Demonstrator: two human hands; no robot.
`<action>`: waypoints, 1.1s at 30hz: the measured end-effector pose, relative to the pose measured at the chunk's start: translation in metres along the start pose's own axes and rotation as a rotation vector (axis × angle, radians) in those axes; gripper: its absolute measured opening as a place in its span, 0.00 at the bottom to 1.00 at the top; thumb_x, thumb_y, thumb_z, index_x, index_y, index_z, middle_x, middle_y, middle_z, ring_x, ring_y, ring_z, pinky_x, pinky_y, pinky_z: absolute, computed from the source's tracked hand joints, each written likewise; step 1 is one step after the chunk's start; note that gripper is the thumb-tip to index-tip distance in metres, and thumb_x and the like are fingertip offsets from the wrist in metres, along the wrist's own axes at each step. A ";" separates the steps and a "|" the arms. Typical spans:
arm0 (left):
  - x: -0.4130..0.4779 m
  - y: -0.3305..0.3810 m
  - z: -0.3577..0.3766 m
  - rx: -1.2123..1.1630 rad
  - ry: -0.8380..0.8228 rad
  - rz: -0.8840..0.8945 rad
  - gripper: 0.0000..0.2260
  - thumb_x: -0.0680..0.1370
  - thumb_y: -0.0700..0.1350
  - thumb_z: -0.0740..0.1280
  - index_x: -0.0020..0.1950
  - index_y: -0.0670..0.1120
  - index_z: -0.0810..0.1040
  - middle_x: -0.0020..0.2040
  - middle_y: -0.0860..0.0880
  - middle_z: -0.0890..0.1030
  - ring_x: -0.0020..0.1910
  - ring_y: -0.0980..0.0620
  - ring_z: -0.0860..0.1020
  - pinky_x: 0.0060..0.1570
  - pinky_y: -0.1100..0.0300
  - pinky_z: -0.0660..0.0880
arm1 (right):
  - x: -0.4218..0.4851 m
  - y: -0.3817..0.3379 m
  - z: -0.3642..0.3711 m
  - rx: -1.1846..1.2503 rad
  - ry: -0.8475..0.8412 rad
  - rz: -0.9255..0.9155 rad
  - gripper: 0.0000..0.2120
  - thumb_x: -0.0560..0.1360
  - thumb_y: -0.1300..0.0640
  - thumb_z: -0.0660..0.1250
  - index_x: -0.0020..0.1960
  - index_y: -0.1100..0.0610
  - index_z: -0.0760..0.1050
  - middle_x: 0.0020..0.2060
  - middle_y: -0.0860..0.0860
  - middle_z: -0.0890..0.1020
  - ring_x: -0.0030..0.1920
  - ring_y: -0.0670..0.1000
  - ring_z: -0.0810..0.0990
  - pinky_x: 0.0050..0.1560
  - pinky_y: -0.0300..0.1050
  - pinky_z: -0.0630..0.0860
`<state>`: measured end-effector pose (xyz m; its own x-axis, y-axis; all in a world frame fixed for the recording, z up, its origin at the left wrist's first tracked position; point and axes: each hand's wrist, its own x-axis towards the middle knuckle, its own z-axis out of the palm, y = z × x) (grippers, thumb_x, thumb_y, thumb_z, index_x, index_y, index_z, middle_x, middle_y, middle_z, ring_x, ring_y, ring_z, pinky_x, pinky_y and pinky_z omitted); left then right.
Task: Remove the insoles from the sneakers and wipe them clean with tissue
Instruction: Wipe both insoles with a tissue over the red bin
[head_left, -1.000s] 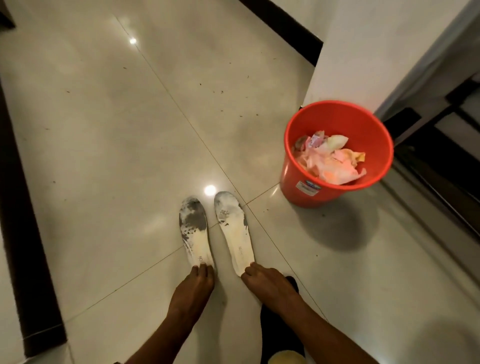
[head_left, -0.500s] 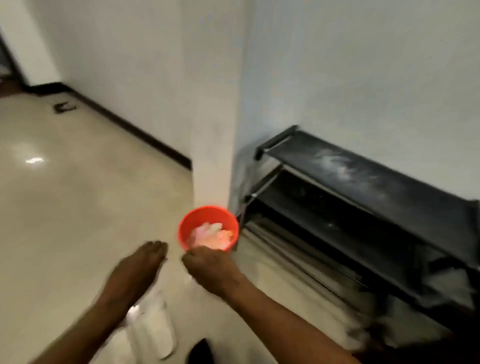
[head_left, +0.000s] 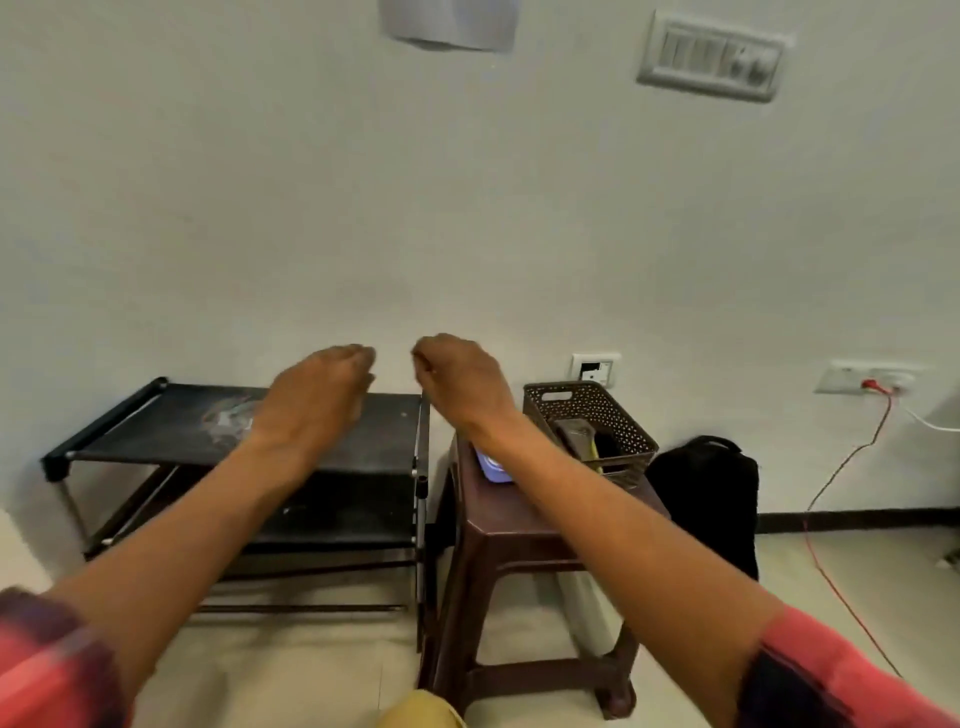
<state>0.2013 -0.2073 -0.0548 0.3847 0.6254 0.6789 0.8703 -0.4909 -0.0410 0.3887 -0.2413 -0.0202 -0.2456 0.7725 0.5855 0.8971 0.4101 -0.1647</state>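
Home, prob. entry/hall area: black metal shoe rack (head_left: 156, 426) against plain white wall (head_left: 467, 208), brown plastic stool (head_left: 498, 535) w/ perforated basket (head_left: 613, 421) on top, black backpack (head_left: 711, 499) on tiled floor (head_left: 872, 587), wall socket (head_left: 867, 378) w/ red cable (head_left: 852, 457), household switch panel (head_left: 711, 57) higher up.

The left hand (head_left: 317, 395) and the right hand (head_left: 462, 384) are seen bare, as are the forearms (head_left: 597, 519); the left sleeve (head_left: 47, 660) and right sleeve (head_left: 831, 675), of red cloth with dark checks, are pushed up
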 end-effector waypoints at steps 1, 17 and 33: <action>0.003 0.031 -0.026 0.002 -0.009 0.002 0.12 0.78 0.40 0.71 0.60 0.41 0.82 0.57 0.40 0.85 0.53 0.36 0.84 0.44 0.44 0.82 | -0.002 0.022 -0.010 -0.011 0.021 0.036 0.05 0.77 0.58 0.63 0.47 0.57 0.77 0.42 0.54 0.80 0.42 0.58 0.79 0.39 0.53 0.77; 0.054 0.081 0.169 -0.115 -0.429 0.071 0.03 0.80 0.39 0.64 0.51 0.43 0.77 0.50 0.44 0.82 0.48 0.40 0.81 0.38 0.48 0.75 | 0.004 0.203 0.119 -0.320 -0.438 0.489 0.05 0.77 0.66 0.66 0.51 0.60 0.74 0.52 0.59 0.80 0.50 0.60 0.81 0.41 0.50 0.74; 0.073 0.120 0.278 -0.520 -0.418 -0.169 0.18 0.76 0.33 0.68 0.66 0.41 0.75 0.59 0.42 0.80 0.55 0.42 0.81 0.48 0.52 0.78 | 0.004 0.217 0.164 -0.336 -0.244 0.523 0.05 0.78 0.62 0.63 0.54 0.58 0.71 0.48 0.58 0.82 0.47 0.60 0.82 0.37 0.50 0.71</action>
<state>0.4195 -0.0522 -0.2144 0.4338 0.8491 0.3014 0.7084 -0.5281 0.4682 0.5222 -0.0700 -0.1839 0.2124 0.9321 0.2933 0.9765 -0.1915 -0.0987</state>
